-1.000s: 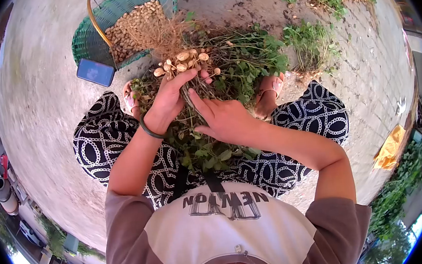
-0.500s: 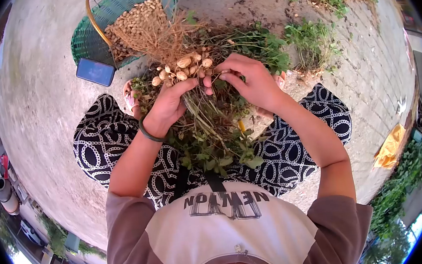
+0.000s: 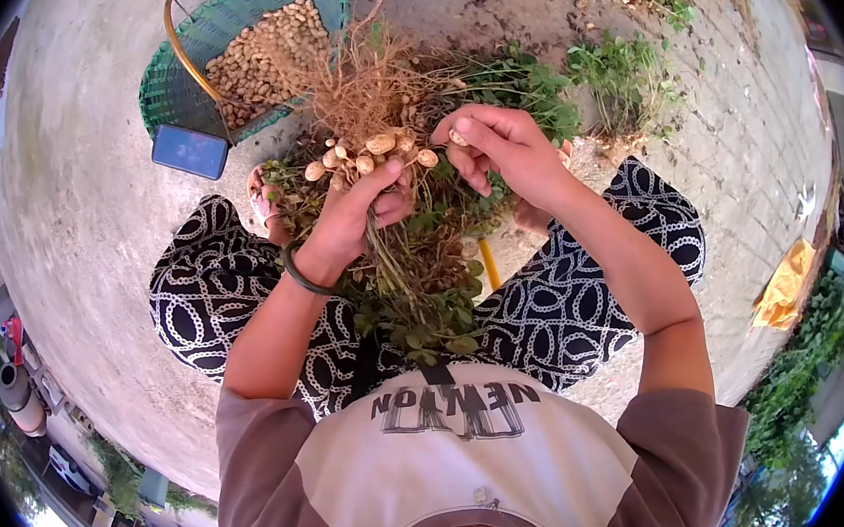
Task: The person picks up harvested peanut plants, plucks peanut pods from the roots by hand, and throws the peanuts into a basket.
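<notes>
A person's left hand is gripping an uprooted peanut plant just below its still-attached pods while the right hand is pinching a single pod beside them, with loose peanuts already partly filling the green basket ahead.

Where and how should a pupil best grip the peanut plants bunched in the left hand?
Probably around the stems, close to the pods, coming from the wearer's left, as the left hand does: the stems gather into a narrow bundle there, leaving most pods exposed.
</notes>
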The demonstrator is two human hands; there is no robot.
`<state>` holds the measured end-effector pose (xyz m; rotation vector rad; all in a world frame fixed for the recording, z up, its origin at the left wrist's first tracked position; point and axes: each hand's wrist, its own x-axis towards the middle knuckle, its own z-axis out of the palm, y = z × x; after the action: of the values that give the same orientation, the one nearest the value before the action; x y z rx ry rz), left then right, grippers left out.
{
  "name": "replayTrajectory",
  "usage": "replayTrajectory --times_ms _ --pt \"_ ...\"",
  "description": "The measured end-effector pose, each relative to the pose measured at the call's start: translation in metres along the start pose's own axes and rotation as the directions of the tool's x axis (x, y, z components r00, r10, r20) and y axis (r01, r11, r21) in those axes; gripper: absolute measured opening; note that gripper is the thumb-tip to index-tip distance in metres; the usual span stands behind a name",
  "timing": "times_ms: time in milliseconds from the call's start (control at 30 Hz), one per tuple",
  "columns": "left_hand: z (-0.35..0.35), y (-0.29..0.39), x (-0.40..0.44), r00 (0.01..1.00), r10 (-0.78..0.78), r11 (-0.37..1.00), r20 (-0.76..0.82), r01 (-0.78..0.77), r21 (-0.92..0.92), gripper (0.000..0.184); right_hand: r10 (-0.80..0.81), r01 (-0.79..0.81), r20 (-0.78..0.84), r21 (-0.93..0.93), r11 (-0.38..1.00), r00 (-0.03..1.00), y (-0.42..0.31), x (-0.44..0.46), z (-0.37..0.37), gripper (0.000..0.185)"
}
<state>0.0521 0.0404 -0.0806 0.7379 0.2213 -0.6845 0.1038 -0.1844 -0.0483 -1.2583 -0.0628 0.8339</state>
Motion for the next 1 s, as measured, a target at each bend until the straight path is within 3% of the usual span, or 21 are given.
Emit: replayTrajectory --times_ms 100,200,300,400,500,600,700,800,900,967,1000 --pt "-0.006 -0.004 0.000 0.999 -0.025 1.000 -0.039 0.025 -0.005 0.016 -0.079 0.085 -0.073 0.076 0.993 0.994 0.007 0.002 0.007 0.015" --pt "-0.005 -0.005 0.000 0.993 -0.026 1.000 -0.112 0.027 0.001 0.016 -0.120 0.111 -0.108 -0.085 0.990 0.987 0.012 0.003 0.008 0.015" --pt "-0.011 -0.007 0.000 0.992 -0.037 0.998 -0.117 0.031 -0.047 0.016 -0.339 0.262 -0.058 -0.517 0.815 0.939 0.012 0.002 0.009 0.014" --pt "-0.015 -0.008 -0.001 0.994 -0.045 0.998 -0.103 0.040 -0.052 0.015 -0.081 0.067 -0.122 -0.110 0.992 0.989 0.015 0.000 0.007 0.015" --pt "-0.011 -0.007 -0.002 0.995 -0.023 0.999 -0.094 0.019 -0.039 0.014 0.001 0.002 -0.055 0.058 0.998 0.998 0.009 0.000 0.015 0.020" --pt "-0.011 -0.011 -0.001 0.996 -0.030 0.999 -0.081 0.027 -0.033 0.013 -0.109 0.081 -0.083 -0.292 0.953 0.991 0.018 0.006 0.018 0.021" --pt "-0.012 -0.012 -0.002 0.996 -0.066 0.998 -0.060 0.064 -0.025 0.011 -0.064 0.047 -0.059 -0.255 0.966 0.996 0.010 0.002 0.023 0.019" --pt "-0.013 -0.013 -0.003 0.997 -0.074 0.997 -0.019 0.073 -0.037 0.006 -0.292 0.237 -0.013 -0.551 0.800 0.956 0.012 0.001 0.029 0.016" --pt "-0.019 -0.014 -0.004 0.993 -0.078 0.995 0.083 0.082 -0.048 0.012 -0.074 0.041 -0.204 -0.163 0.986 0.976 0.002 0.001 0.020 0.025" --pt "-0.017 -0.011 -0.007 0.981 -0.045 0.998 0.187 0.050 -0.023 0.020 -0.005 0.017 -0.125 0.094 0.995 0.992 -0.005 0.004 0.001 0.029" --pt "-0.021 -0.011 -0.011 0.985 -0.132 0.991 0.109 0.129 0.034 0.025 0.002 0.010 -0.068 0.179 0.984 0.998 -0.007 0.005 -0.003 0.028"
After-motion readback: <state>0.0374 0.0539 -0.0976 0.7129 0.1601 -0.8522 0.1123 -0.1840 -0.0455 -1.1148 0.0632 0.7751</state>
